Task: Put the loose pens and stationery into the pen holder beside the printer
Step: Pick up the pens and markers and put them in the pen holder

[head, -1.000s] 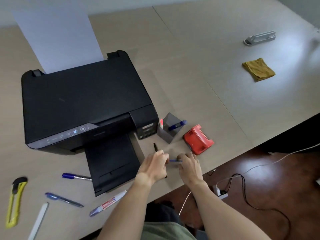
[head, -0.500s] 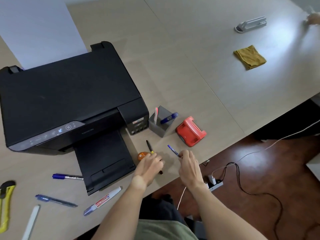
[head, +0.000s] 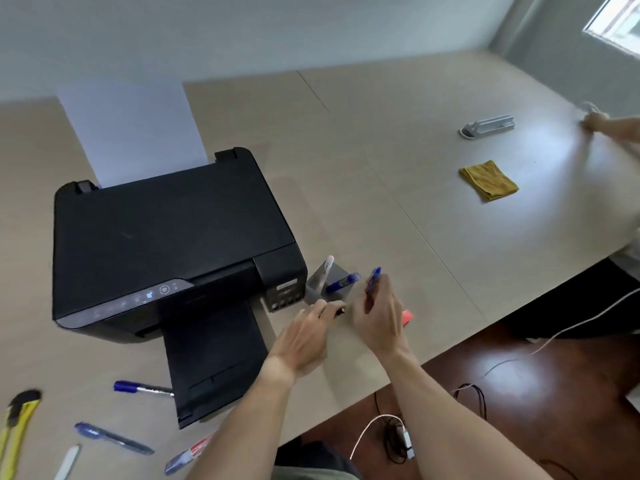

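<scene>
A grey pen holder (head: 320, 284) stands just right of the black printer (head: 166, 244); a white pen (head: 327, 265) and a blue marker (head: 343, 283) stick out of it. My right hand (head: 379, 317) holds a blue pen (head: 373, 279) upright, close to the holder's right side. My left hand (head: 306, 337) grips a black pen (head: 339, 311) low in front of the holder. Loose at the lower left lie a blue-capped marker (head: 142, 388), a blue pen (head: 112, 438), a white marker with red print (head: 188, 457), a yellow cutter (head: 15, 431) and a white stick (head: 67, 462).
A red object (head: 408, 317) peeks out behind my right hand. Paper (head: 131, 133) stands in the printer's rear feed and its front tray (head: 214, 362) is extended. Far right lie a yellow cloth (head: 488, 180), a white stapler-like device (head: 488, 126) and another person's hand (head: 599, 121). Cables (head: 391, 434) lie on the floor.
Both hands rose from the table toward the holder; the right hand lifted the blue pen next to it, the left picked up the black pen. The camera tilted upward.
</scene>
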Available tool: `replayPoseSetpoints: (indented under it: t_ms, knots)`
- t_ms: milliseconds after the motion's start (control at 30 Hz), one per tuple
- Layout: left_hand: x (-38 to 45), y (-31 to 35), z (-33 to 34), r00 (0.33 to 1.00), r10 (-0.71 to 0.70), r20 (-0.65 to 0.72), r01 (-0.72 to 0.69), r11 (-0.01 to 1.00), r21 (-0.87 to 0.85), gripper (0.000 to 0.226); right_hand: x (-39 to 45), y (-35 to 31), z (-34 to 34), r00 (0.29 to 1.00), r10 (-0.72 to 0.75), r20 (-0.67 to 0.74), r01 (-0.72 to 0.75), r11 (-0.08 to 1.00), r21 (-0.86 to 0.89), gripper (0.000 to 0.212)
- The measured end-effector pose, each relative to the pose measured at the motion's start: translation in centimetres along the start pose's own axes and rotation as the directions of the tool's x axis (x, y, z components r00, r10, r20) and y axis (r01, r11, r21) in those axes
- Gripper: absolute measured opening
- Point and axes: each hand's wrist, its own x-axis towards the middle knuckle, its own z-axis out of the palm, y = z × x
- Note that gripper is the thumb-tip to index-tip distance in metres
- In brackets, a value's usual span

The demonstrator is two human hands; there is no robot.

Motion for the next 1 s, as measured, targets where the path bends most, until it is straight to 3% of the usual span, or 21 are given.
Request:
replayPoseSetpoints:
  t_ms: [167,300,433,633,867,1000]
  knots:
    - [0.7,-1.0,-2.3,0.996,-0.059,-0.066,0.056,0.997,-0.046,0.052,2.2,-1.9,1.0,1.0,0.005,0.017,-0.006,0.998,0.055,0.017]
    - [1.2,-0.8,-3.8,0.988,-0.124,-0.094,0.105,0.978,-0.182,0.055,1.7,-2.0,1.9,0.993,-0.013,0.122,0.018,0.999,-0.043,0.014]
    - [2.1,-0.2,-4.4,0.958,-0.14,-0.251,0.072,0.963,-0.26,0.046,0.7,-0.9,2.5,0.99,0.043,0.133,-0.038,0.998,-0.04,0.012]
    - [3.9,0.7,-5.3,0.926,-0.109,-0.362,0.014,0.967,-0.255,0.032,-0.6,0.3,2.2,0.99,0.072,0.119,-0.062,0.994,-0.089,0.021]
    - [4.0,1.0,-5.0,0.927,-0.163,-0.338,0.065,0.957,-0.284,0.031,-0.9,1.7,1.5,0.98,0.148,0.131,-0.127,0.979,-0.16,0.016]
    - [3.8,1.2,-5.0,0.913,-0.163,-0.374,0.042,0.95,-0.309,0.033,-1.1,2.0,1.3,0.977,0.165,0.134,-0.137,0.971,-0.195,0.026]
